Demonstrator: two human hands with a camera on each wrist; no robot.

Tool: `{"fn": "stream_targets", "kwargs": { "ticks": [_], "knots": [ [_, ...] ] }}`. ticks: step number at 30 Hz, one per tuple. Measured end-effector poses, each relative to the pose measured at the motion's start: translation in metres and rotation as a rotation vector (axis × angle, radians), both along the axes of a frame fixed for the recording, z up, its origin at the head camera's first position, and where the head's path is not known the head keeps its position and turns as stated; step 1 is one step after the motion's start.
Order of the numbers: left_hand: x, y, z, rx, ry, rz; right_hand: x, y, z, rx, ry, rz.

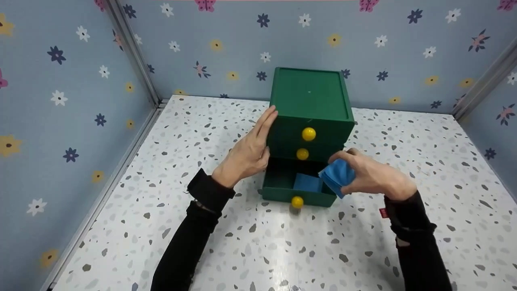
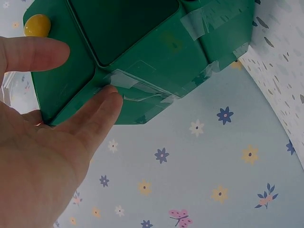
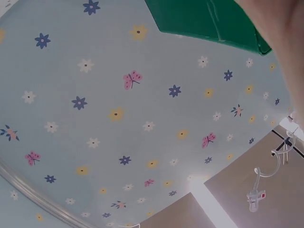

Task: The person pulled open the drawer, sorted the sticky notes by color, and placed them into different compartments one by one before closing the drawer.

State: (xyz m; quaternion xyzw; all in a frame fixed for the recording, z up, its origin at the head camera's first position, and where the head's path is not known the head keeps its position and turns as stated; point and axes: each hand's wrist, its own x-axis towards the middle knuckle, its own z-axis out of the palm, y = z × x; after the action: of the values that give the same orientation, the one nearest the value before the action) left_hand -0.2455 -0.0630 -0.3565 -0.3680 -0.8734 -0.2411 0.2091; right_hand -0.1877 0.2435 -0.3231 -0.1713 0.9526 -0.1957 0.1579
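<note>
A green drawer unit [image 1: 311, 95] with round yellow knobs stands against the back wall. Its bottom drawer [image 1: 278, 193] is pulled out, and a blue folded cloth [image 1: 307, 182] lies inside. My right hand [image 1: 373, 173] grips another folded blue cloth [image 1: 338, 174] between thumb and fingers, over the drawer's right end. On the other side, my left hand [image 1: 248, 153] rests its extended fingers against the unit's left wall. The left wrist view shows those fingertips [image 2: 112, 92] touching the green side near clear tape. Little of the right hand, and no cloth, shows in the right wrist view.
The speckled white tabletop [image 1: 194, 250] spreads around the unit. Flower-patterned panels [image 1: 242, 44] enclose the back and both sides, joined by metal corner strips [image 1: 137, 52]. The upper two drawers are closed, with yellow knobs [image 1: 309, 134] facing forward.
</note>
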Motion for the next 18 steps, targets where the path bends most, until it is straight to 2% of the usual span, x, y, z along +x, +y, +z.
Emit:
{"fn": "stream_targets", "kwargs": {
  "ticks": [4,10,18],
  "knots": [
    [0.0,0.0,0.0,0.003,-0.003,-0.004,-0.001,-0.008,-0.005,0.004,0.0,0.034],
    [0.0,0.0,0.0,-0.006,0.008,-0.003,-0.003,-0.016,-0.011,0.009,0.049,0.08],
    [0.0,0.0,0.0,-0.005,0.012,-0.007,-0.002,-0.03,-0.018,0.013,0.042,0.124]
  ]
}}
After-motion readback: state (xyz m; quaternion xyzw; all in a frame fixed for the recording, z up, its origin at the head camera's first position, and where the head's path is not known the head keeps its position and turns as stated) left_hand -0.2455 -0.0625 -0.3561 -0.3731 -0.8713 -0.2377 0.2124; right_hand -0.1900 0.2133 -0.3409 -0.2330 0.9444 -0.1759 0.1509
